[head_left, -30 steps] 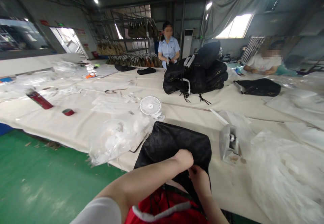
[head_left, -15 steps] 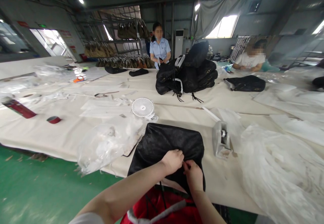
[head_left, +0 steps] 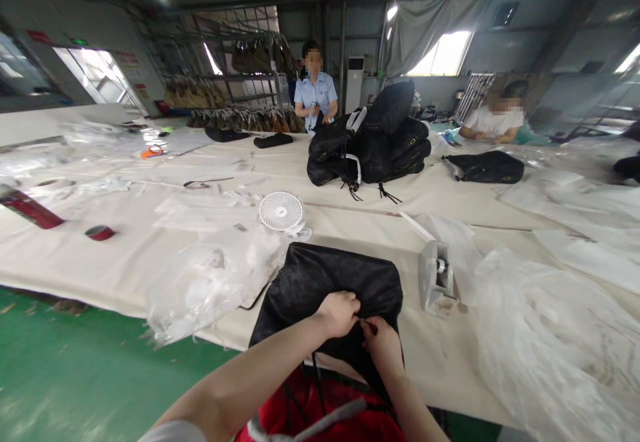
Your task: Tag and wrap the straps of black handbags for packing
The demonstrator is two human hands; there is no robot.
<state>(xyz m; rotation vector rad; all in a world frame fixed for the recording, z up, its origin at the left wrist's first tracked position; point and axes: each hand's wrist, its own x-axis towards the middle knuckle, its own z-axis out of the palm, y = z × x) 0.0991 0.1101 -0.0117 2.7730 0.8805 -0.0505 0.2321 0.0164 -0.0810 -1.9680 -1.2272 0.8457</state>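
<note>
A black bag [head_left: 340, 265] lies on the cloth-covered table right in front of me, its near part hanging toward my lap. Over its middle, my left hand [head_left: 340, 313] is closed, fingertips pressed together. My right hand [head_left: 383, 341] pinches from the other side, its fingertips almost meeting the left ones. Something small and thin shows between the two hands, too small to name. Below the bag is red cloth [head_left: 320, 402] with a grey-wrapped strap [head_left: 330, 417] across it.
A tape dispenser [head_left: 438, 279] stands right of the bag, beside crumpled clear plastic [head_left: 540, 322]. More plastic [head_left: 210, 282] and a white fan [head_left: 281, 211] are on the left. Stacked black bags [head_left: 373, 145] lie ahead. Two people [head_left: 316, 95] are across the table.
Both hands stay at the same spot on the bag; the fingertips have shifted slightly, and the thin thing between them shows more clearly. The view has turned a little.
</note>
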